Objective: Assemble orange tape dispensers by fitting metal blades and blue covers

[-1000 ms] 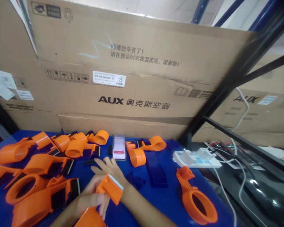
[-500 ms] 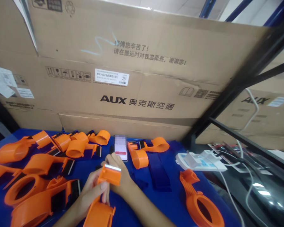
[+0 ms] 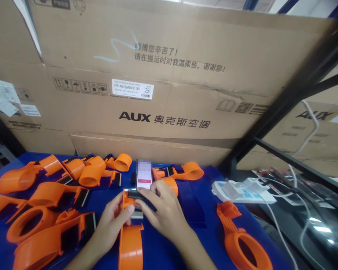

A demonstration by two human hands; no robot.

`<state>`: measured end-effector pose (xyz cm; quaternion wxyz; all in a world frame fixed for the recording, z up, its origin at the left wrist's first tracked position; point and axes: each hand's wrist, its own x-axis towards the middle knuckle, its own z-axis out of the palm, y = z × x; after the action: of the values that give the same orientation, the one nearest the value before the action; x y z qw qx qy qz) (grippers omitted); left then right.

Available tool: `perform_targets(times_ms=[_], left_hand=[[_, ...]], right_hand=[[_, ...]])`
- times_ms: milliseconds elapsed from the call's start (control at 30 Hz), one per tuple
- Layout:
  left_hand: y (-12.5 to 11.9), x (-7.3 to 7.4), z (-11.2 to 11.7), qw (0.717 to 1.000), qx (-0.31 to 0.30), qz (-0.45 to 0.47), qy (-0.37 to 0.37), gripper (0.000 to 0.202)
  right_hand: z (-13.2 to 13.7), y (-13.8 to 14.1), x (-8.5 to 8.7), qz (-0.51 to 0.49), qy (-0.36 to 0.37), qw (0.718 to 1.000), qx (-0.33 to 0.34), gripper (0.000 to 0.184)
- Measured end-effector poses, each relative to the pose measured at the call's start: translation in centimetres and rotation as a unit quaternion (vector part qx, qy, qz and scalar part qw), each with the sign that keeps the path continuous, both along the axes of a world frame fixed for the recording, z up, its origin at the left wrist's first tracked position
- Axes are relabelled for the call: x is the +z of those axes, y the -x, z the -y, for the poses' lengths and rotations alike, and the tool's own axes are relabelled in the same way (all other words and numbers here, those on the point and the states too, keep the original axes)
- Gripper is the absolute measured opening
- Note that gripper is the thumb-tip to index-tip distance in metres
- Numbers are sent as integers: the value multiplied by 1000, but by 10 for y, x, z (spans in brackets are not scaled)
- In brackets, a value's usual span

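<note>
An orange tape dispenser (image 3: 131,245) stands nearly upright before me, its ring at the bottom. My left hand (image 3: 112,221) is closed around its neck, thumb across the front. At the upper end is a metal toothed blade (image 3: 128,190). My right hand (image 3: 166,210) pinches a small black piece (image 3: 134,194) against that end, just below the teeth. A pale strip (image 3: 137,214) shows under the right fingers; what it belongs to is partly hidden. Behind the hands lies a phone (image 3: 144,180) with a lit screen. The right hand partly covers another orange dispenser (image 3: 171,184).
Several orange dispensers (image 3: 49,195) crowd the left of the blue table surface (image 3: 101,198). One more dispenser (image 3: 243,243) lies at the right, near a white power strip (image 3: 243,191) with cables. Dark blue strips (image 3: 190,204) lie right of the hands. A large carton (image 3: 163,82) stands behind.
My right hand has come from behind the dispenser's head to its right side and now presses a black piece there. The dispenser in my left hand has turned more upright.
</note>
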<state>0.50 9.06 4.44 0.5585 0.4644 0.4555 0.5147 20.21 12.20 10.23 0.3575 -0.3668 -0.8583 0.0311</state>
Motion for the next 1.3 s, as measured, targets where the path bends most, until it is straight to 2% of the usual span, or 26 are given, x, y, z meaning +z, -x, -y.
perform_targets(times_ms=[167, 333, 400, 467, 533, 633, 733, 800, 867, 933, 1133, 1300], left_hand=[[-3, 1, 1, 1000, -15, -22, 0, 40], [-5, 3, 2, 998, -32, -49, -18, 30], [-5, 3, 1, 998, -25, -56, -28, 26], [-3, 1, 0, 998, -11, -53, -27, 32], [-1, -1, -2, 999, 4, -34, -5, 39], [0, -3, -3, 999, 8, -10, 33, 45], [0, -3, -1, 999, -4, -2, 43, 46], [-1, -2, 0, 999, -7, 7, 47, 45], [-2, -1, 0, 999, -10, 9, 49, 44], [-2, -2, 0, 999, -12, 3, 47, 43], [-2, -3, 0, 999, -23, -15, 36, 41], [-5, -3, 1, 998, -26, -15, 51, 39]], right_hand=[[2, 4, -4, 28, 6, 999, 24, 26], [4, 3, -4, 30, 46, 997, 54, 31], [7, 2, 1, 23, 73, 993, 86, 35], [9, 0, 8, 9, 107, 986, 125, 44], [9, -5, 15, -13, 141, 981, 131, 49], [8, -20, 21, -12, 207, 974, 86, 31], [9, -36, 14, 83, 283, 955, 38, 14], [12, -42, 5, 140, 306, 942, -1, 19], [15, -43, -4, 176, 307, 935, -32, 29], [17, -40, -10, 192, 302, 933, -48, 30], [13, -42, -14, 185, 304, 928, -113, 36], [10, -38, -12, 224, 275, 928, -113, 20]])
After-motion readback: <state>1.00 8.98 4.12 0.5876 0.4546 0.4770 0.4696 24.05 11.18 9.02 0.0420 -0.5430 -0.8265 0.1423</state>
